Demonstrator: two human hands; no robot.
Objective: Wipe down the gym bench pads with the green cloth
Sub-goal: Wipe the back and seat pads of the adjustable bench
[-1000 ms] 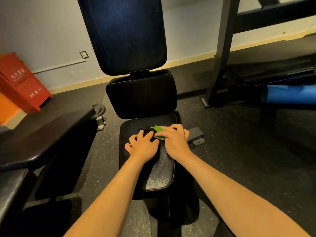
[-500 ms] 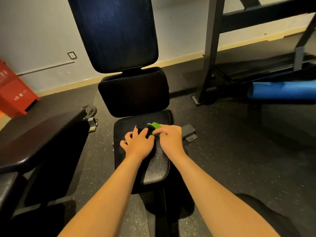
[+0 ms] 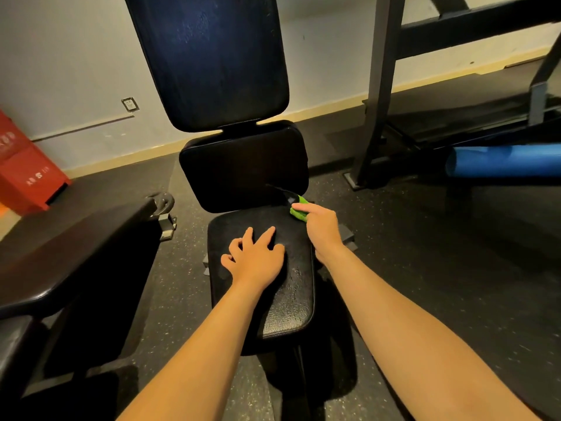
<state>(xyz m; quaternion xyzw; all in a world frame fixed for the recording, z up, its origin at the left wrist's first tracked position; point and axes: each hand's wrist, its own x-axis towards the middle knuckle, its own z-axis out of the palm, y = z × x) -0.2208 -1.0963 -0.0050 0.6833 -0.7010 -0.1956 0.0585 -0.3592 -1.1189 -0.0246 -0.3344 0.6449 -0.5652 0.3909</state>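
**Change since the earlier frames** – The right hand [image 3: 322, 230] has left the middle of the seat pad [image 3: 293, 302] and now sits at the pad's rear right corner, taking the green cloth [image 3: 298, 211] with it. The two hands, side by side and touching half a second ago, are now apart. The left hand [image 3: 256, 259] has stayed on the centre of the seat.

**Green cloth** – Bunched into a small wad at the far right corner of the seat pad, just under the lower edge of the lower back pad [image 3: 243, 168]. It pokes out beyond the right hand's fingertips, towards the backrest.

**Right hand** – Knuckles up, forefinger laid along the top of the wad, the remaining fingers curled down around it. The thumb is hidden, so the grip appears to be a pinch, though its underside cannot be seen.

**Left hand** – Palm down on the seat pad, fingers spread and fairly straight, holding nothing. Well clear of the cloth.

**Surroundings** – Upper back pad [image 3: 209, 56] upright above the lower one; blue foam roller [image 3: 504, 161] at right; red box [image 3: 28, 174] by the wall at left.
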